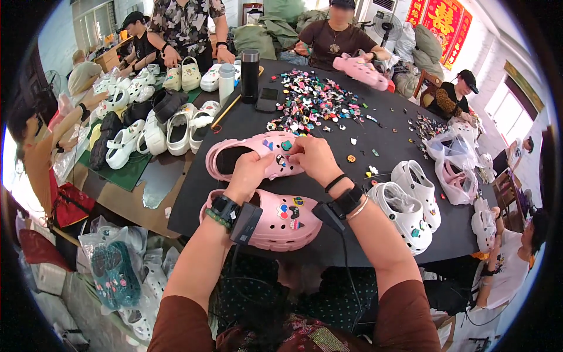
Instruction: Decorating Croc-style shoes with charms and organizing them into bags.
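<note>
Nearest the person, at the near edge of the black table [375, 117], lies a pink clog [281, 226] with a perforated toe that carries several small charms, among them a dark one, a red-and-blue one and a yellow one. Just beyond it, touching or nearly so, a second pink clog [246, 154] lies on its side with its opening toward the left; a teal charm and a couple of darker ones sit on its upper. The left hand [249, 174] grips this second clog from the near side, fingers curled over its upper, while the right hand [311, 157] pinches at a charm on the toe, fingertips closed on it; what exactly is pinched is too small to tell. Both wrists wear dark bands with small black devices. To the right, a pair of white clogs [410, 202] stands near the table's right edge, and beyond them clear plastic bags [454, 170] hold more clogs, pink and white. A heap of colourful charms [316, 102] spreads over the middle of the table. At the far left corner stand a black flask [250, 76] and a white bottle [226, 82], with rows of white clogs [158, 132] on the adjoining surface. Other people sit around the far edge.
</note>
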Tool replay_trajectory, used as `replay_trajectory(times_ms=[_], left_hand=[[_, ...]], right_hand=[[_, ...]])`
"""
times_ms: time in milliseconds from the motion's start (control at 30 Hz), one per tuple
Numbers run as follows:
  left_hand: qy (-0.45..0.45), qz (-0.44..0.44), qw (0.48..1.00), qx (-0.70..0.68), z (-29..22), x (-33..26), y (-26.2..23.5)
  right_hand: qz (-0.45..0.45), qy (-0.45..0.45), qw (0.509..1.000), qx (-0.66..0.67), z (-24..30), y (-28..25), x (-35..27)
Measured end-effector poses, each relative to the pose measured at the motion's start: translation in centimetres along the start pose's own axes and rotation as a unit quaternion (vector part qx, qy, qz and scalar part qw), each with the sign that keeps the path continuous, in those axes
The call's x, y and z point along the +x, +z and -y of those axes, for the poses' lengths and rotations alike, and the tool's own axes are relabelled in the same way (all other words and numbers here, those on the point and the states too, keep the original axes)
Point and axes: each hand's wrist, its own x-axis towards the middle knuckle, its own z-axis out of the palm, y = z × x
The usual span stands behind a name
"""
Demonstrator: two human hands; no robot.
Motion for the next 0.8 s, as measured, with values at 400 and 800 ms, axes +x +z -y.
replay_trajectory(times_ms=[400,800], left_hand=[[-0.008,-0.002,0.999,0.044,-0.2,-0.6,-0.6],[-0.002,0.009,0.996,0.088,-0.5,-0.8,-0.1]], right_hand=[[0.096,0.079,0.992,-0.022,-0.8,-0.1,2.0],[0.072,0.176,0.979,-0.079,-0.7,1.5,2.3]])
